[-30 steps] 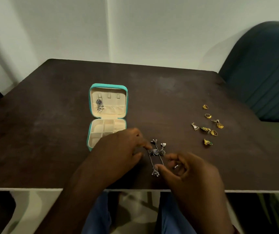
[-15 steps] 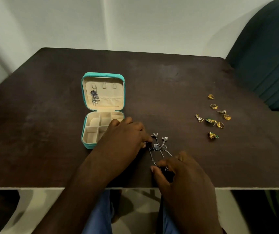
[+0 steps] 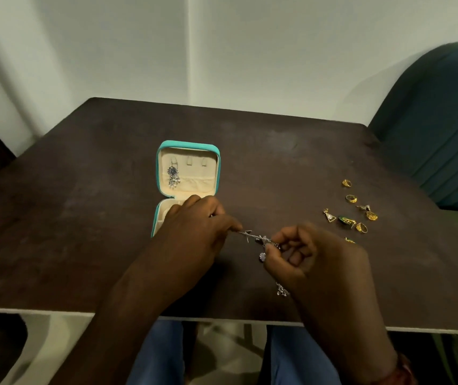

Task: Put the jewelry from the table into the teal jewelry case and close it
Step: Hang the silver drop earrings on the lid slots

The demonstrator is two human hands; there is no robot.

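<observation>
Left grip (image 3: 194, 232) and right grip (image 3: 314, 259) pinch a silver chain (image 3: 258, 238) over a dark table (image 3: 83, 218), white wall (image 3: 278, 51) behind.

I see a dark brown table (image 3: 83, 218) set against a plain pale wall (image 3: 278, 51), dimly lit. A teal upholstered chair (image 3: 439, 134) stands at its right; pale floor (image 3: 42, 343) shows below the near edge.

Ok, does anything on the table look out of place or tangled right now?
Nothing looks broken or spilled. The teal case lies open, one silver earring hung in its lid. The left hand and the right hand pinch a silver chain between them; whether it is tangled is unclear. Gold pieces lie loose nearby.
</observation>
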